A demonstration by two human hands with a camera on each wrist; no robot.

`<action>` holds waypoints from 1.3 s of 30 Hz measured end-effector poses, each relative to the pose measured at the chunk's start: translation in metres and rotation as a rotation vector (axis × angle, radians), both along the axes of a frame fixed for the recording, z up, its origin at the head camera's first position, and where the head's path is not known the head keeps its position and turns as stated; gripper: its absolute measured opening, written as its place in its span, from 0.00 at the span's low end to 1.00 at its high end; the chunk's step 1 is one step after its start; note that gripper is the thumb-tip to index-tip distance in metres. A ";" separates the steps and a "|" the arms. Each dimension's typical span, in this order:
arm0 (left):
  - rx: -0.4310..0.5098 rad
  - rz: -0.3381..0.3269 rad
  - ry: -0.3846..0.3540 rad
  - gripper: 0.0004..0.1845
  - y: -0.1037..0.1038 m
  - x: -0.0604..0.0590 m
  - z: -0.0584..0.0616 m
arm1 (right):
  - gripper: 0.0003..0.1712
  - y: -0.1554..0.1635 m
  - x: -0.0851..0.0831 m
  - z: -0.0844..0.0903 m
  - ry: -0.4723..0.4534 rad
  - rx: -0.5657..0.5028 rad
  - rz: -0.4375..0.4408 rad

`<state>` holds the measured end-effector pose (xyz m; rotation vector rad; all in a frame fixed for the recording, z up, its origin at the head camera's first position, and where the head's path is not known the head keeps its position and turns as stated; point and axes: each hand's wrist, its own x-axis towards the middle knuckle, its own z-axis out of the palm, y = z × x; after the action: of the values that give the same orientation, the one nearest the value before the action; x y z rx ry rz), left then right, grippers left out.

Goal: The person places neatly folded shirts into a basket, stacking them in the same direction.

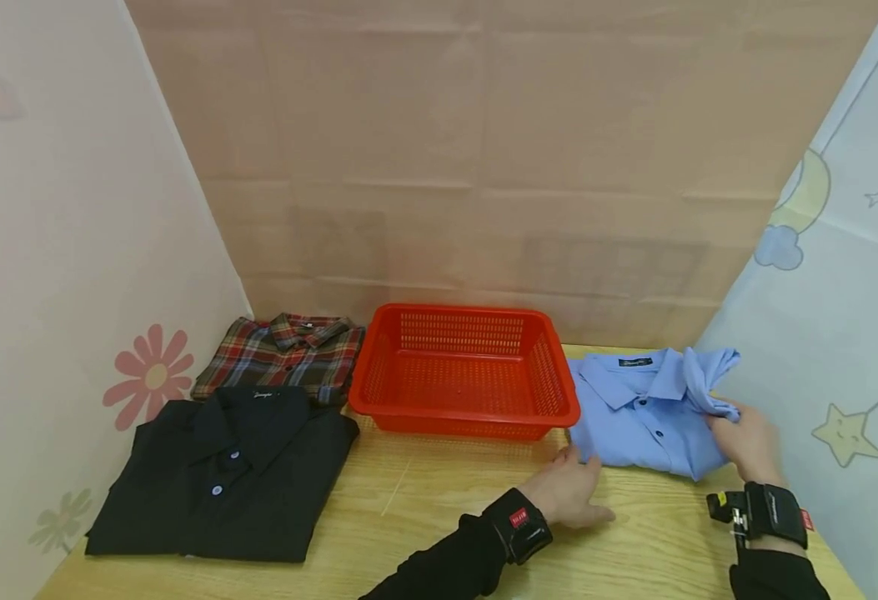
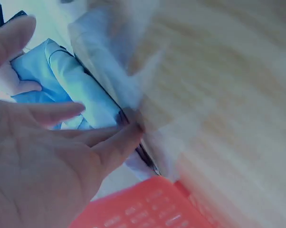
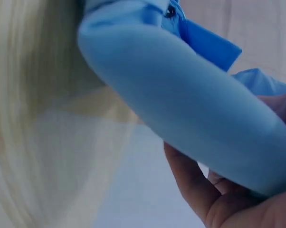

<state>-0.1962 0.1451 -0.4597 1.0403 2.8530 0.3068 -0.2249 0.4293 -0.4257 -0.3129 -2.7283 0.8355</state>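
A folded light blue shirt (image 1: 626, 417) lies at the right, its collar toward the back wall. My right hand (image 1: 750, 442) grips its right side, where the cloth is bunched and lifted. In the right wrist view, thumb and fingers close around a thick fold of the blue shirt (image 3: 181, 99). My left hand (image 1: 568, 492) is at the shirt's front left corner, palm side seen in the left wrist view with fingers extended along the blue cloth (image 2: 81, 90). Whether those fingertips touch the shirt is hard to tell.
A red plastic basket (image 1: 464, 425) with nothing in it stands mid-table, left of the blue shirt. Farther left lie a folded black shirt (image 1: 258, 508) and, behind it, a folded plaid shirt (image 1: 243, 362). Papered walls (image 1: 439, 150) enclose the wooden table (image 1: 363, 517) on three sides.
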 end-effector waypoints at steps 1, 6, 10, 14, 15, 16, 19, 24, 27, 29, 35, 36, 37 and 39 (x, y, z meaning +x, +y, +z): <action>0.028 0.019 -0.031 0.38 0.001 0.001 0.001 | 0.18 0.001 0.001 0.003 0.009 0.017 0.016; 0.178 0.132 -0.081 0.35 0.013 0.004 0.006 | 0.26 0.001 0.007 0.020 0.009 0.091 0.142; 0.255 0.233 -0.046 0.26 0.026 0.000 0.004 | 0.32 -0.004 0.008 0.028 -0.046 0.146 0.209; 0.295 0.332 -0.131 0.27 0.037 -0.004 0.004 | 0.34 -0.008 0.009 0.029 -0.100 0.157 0.247; 0.307 0.347 -0.165 0.29 0.039 -0.005 0.005 | 0.34 -0.007 0.009 0.029 -0.115 0.155 0.254; 0.317 0.359 -0.193 0.32 0.041 -0.005 0.006 | 0.33 -0.008 0.009 0.029 -0.128 0.156 0.257; 0.382 0.395 -0.277 0.40 0.046 -0.006 0.008 | 0.30 -0.006 0.009 0.027 -0.186 0.156 0.271; 0.604 0.478 -0.452 0.42 0.051 -0.008 0.011 | 0.30 -0.005 0.008 0.026 -0.280 0.148 0.302; 0.834 0.565 -0.600 0.45 0.055 -0.007 0.011 | 0.30 -0.006 0.008 0.027 -0.319 0.104 0.318; 0.999 0.627 -0.671 0.49 0.058 -0.008 0.008 | 0.30 -0.006 0.009 0.028 -0.339 0.059 0.322; 1.371 0.754 -0.793 0.49 0.065 -0.008 0.003 | 0.28 -0.005 0.011 0.027 -0.360 -0.021 0.322; 1.408 0.764 -0.828 0.46 0.065 -0.008 0.003 | 0.28 -0.005 0.011 0.027 -0.354 -0.027 0.324; 1.448 0.762 -0.875 0.43 0.066 -0.009 0.002 | 0.28 -0.005 0.011 0.027 -0.349 -0.028 0.326; 1.508 0.743 -0.961 0.36 0.067 -0.011 -0.001 | 0.28 -0.005 0.011 0.027 -0.345 -0.030 0.328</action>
<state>-0.2074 0.2124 -0.4605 -0.3276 1.5857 2.3164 -0.2142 0.4245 -0.3982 -0.0107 -3.1474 0.9844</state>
